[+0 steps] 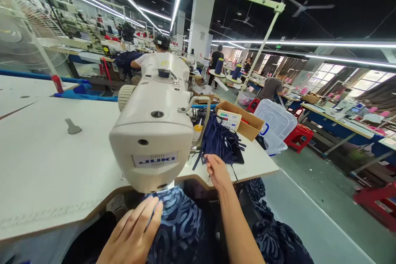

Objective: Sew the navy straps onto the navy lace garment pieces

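My left hand (136, 231) lies flat, fingers stretched out, on a navy garment piece (182, 218) with a lighter blue swirl pattern. The fabric runs under the head of a white JUKI sewing machine (154, 132); the needle area is hidden behind the head. To the right of the machine, my right hand (218, 171) is closed in a pinch at the near end of a bundle of navy fabric strips (216, 136). A thin dark strip end shows at its fingertips. More of the patterned fabric (272, 231) hangs at the right below the table edge.
The white sewing table (62, 165) has a cutout front edge. A flat grey metal piece (73, 126) lies on its left. Behind the strips stand a control panel (229, 119) and a cardboard box (247, 119). A clear plastic bin (274, 123) and red stool (299, 136) are right.
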Available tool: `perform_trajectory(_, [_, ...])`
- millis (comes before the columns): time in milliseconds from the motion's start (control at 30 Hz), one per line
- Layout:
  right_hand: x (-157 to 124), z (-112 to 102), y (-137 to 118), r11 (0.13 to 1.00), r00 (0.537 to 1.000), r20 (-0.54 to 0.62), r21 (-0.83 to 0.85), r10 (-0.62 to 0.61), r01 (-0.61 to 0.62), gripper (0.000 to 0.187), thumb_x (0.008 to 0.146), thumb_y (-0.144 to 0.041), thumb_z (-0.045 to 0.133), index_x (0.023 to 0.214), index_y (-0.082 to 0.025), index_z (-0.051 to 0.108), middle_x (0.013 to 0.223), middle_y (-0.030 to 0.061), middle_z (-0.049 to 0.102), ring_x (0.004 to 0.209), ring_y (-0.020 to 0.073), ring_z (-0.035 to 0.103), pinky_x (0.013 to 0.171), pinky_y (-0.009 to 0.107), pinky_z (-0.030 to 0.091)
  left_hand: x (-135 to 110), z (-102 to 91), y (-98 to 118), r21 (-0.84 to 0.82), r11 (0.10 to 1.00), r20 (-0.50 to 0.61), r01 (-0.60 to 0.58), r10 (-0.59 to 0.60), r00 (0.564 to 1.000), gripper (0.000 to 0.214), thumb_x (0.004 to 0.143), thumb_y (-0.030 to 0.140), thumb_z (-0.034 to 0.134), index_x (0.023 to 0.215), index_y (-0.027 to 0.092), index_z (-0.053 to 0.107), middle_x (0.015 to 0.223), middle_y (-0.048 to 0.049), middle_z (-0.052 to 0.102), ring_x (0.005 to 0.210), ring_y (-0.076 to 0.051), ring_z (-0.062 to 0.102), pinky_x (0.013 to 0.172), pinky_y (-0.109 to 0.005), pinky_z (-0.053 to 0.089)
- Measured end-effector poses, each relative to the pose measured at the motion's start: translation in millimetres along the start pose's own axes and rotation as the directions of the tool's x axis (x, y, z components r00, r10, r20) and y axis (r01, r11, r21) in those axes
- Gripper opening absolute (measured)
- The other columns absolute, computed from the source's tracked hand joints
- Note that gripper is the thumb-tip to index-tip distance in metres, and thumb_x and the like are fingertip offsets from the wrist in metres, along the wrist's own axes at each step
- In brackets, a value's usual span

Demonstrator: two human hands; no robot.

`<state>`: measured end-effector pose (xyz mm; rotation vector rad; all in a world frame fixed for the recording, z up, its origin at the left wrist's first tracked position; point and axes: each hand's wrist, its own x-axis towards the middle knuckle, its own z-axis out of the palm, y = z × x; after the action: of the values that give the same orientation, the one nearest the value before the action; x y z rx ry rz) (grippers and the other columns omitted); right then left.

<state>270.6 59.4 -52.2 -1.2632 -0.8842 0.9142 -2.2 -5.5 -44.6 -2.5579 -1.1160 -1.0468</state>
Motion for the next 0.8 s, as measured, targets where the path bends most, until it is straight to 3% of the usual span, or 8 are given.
perform_trajectory(167, [-53.9,5.4,0.7,0.941,0.981,0.13,0.288,0.144,-0.177,0.039,0.066,-0.052,0.075,0.072,-0.017,0.058,0.064,-0.0021,0.049,0.047,0.0038,0.03,0.037,0.014,0.023,-2.3,-14.3,-2.4,-0.081,0.987,0.093,-0.138,0.146,0.985,0.038,0.064,0.003,0.039,0.093,0.017,0.059,0.137,-0.008,0.051,0.129,-0.019,0.044,0.111,-0.031,0.029])
perform_trajectory(233, [-68.9,12.5,1.7,0.899,0.953,0.227,0.344,0.201,-0.272,0.034,0.067,-0.044,0.078,0.076,-0.017,0.058,0.06,-0.0047,0.047,0.045,0.0022,0.028,0.037,0.012,0.023,-3.4,-20.2,-1.4,-0.05,0.985,0.16,-0.167,0.173,0.972,0.035,0.072,0.006,0.041,0.101,0.019,0.058,0.14,-0.007,0.049,0.13,-0.018,0.043,0.11,-0.031,0.031])
perform_trajectory(300, [-77.2,21.0,1.1,0.846,0.911,0.337,0.388,0.239,-0.366,0.03,0.069,-0.035,0.078,0.085,-0.019,0.057,0.058,-0.0073,0.047,0.042,0.0012,0.028,0.037,0.009,0.023,-1.7,-25.5,1.5,-0.001,0.984,0.189,-0.178,0.175,0.966,0.035,0.083,0.029,0.05,0.117,0.022,0.055,0.141,-0.0064,0.048,0.128,-0.02,0.044,0.107,-0.032,0.034])
perform_trajectory(367, [-80.0,29.9,-2.1,0.817,0.877,0.412,0.398,0.248,-0.418,0.03,0.071,-0.031,0.077,0.09,-0.021,0.055,0.057,-0.0076,0.051,0.041,0.001,0.032,0.036,0.009,0.025,3.4,-29.4,4.7,0.03,0.985,0.192,-0.171,0.162,0.968,0.073,0.076,0.066,0.054,0.132,0.02,0.046,0.139,-0.0092,0.05,0.124,-0.024,0.047,0.101,-0.032,0.039])
perform_trajectory(433, [-79.5,38.4,-7.2,0.842,0.878,0.418,0.364,0.234,-0.397,0.029,0.073,-0.033,0.076,0.087,-0.019,0.055,0.061,-0.0048,0.058,0.042,0.0027,0.042,0.036,0.01,0.03,10.8,-30.5,6.8,0.061,0.984,0.175,-0.168,0.155,0.972,0.107,0.061,0.087,0.046,0.137,0.011,0.041,0.131,-0.0145,0.054,0.117,-0.027,0.051,0.095,-0.033,0.043])
perform_trajectory(500, [-77.6,45.9,-12.6,0.884,0.897,0.391,0.32,0.206,-0.342,0.029,0.073,-0.036,0.075,0.082,-0.018,0.054,0.065,-0.0018,0.062,0.049,0.0065,0.053,0.039,0.012,0.036,17.8,-28.2,8.0,0.123,0.976,0.141,-0.18,0.162,0.977,0.096,0.07,0.082,0.045,0.131,0.008,0.047,0.12,-0.015,0.061,0.105,-0.025,0.056,0.09,-0.034,0.046])
perform_trajectory(633, [-73.4,56.0,-18.6,0.951,0.944,0.306,0.235,0.121,-0.199,0.027,0.075,-0.038,0.071,0.075,-0.018,0.053,0.061,-0.0051,0.057,0.048,0.0067,0.052,0.045,0.017,0.042,20.7,-18.3,9.5,0.122,0.978,0.062,-0.171,0.164,0.985,0.028,0.097,0.028,0.04,0.11,0.016,0.061,0.103,-0.0048,0.068,0.091,-0.017,0.061,0.085,-0.031,0.047])
perform_trajectory(800, [-73.3,60.3,-18.5,0.988,0.962,0.262,0.108,0.075,-0.107,0.027,0.076,-0.04,0.066,0.073,-0.019,0.049,0.062,-0.0056,0.057,0.044,0.0065,0.048,0.045,0.02,0.041,9.8,-17.9,1.8,-0.055,0.978,0.109,-0.203,0.208,0.972,0.037,0.094,0.009,0.031,0.119,0.017,0.058,0.119,-0.0058,0.064,0.109,-0.014,0.059,0.095,-0.027,0.049])
